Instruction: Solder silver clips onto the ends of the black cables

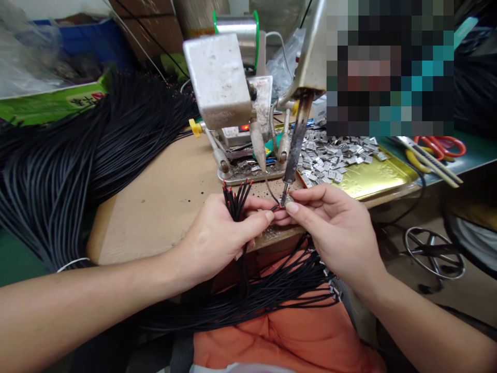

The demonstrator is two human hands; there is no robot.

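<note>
My left hand (pixel 233 225) is closed around a bunch of black cables (pixel 234 202) whose red-tipped ends stick up. Between its thumb and fingers, one cable end points right, toward the tip of a soldering iron (pixel 297 140). The iron hangs from a metal stand and slants down. My right hand (pixel 334 223) pinches a small metal connector (pixel 286 201) right under that tip, where the cable end meets it. A thin solder wire (pixel 272 190) comes down from a pointed feed nozzle (pixel 258 147) to the same spot.
A gold tray (pixel 382 178) of small metal pieces (pixel 326 155) stands right of the iron, near red-handled scissors (pixel 440 147) and tweezers. A thick heap of black cables (pixel 97 140) covers the left side. More cables (pixel 248 305) lie across my lap. Behind stands a solder spool (pixel 237 39); a person sits opposite.
</note>
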